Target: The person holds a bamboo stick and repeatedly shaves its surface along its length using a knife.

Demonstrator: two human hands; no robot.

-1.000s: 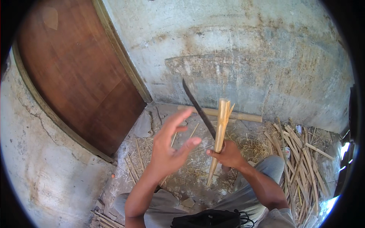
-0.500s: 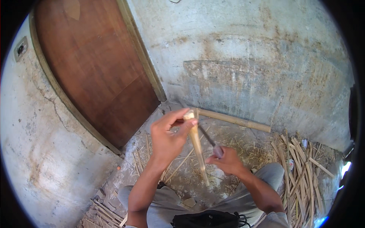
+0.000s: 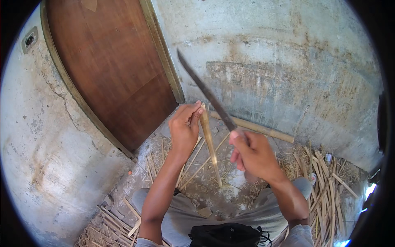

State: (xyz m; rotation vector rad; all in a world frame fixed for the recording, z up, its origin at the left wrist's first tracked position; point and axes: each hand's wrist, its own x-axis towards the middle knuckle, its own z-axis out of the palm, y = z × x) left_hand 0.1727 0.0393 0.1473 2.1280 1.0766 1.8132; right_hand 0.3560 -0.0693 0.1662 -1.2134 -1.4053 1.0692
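Between the thumb and fingers of my left hand [image 3: 185, 124] is the top end of a pale bamboo strip [image 3: 209, 144]. The strip slants downward, its lower end close to the floor between my legs. My right hand [image 3: 256, 154] is wrapped round the handle of a long dark machete [image 3: 206, 92]. Its blade points up and to the left, raised clear of the strip, its tip in front of the wall near the door frame. Part of the handle is hidden by my fingers.
A thick bamboo pole [image 3: 257, 128] lies along the foot of the wall [image 3: 279, 82]. Split strips are heaped at the right [image 3: 329, 185] and lower left [image 3: 113, 224]. Shavings litter the floor. A brown door [image 3: 111, 70] stands at the left. A black pouch [image 3: 224, 235] sits at my lap.
My right hand has lifted the machete from beside the bamboo strip, and the blade now stands higher and nearer. My left hand has risen slightly, still gripping the strip's top.
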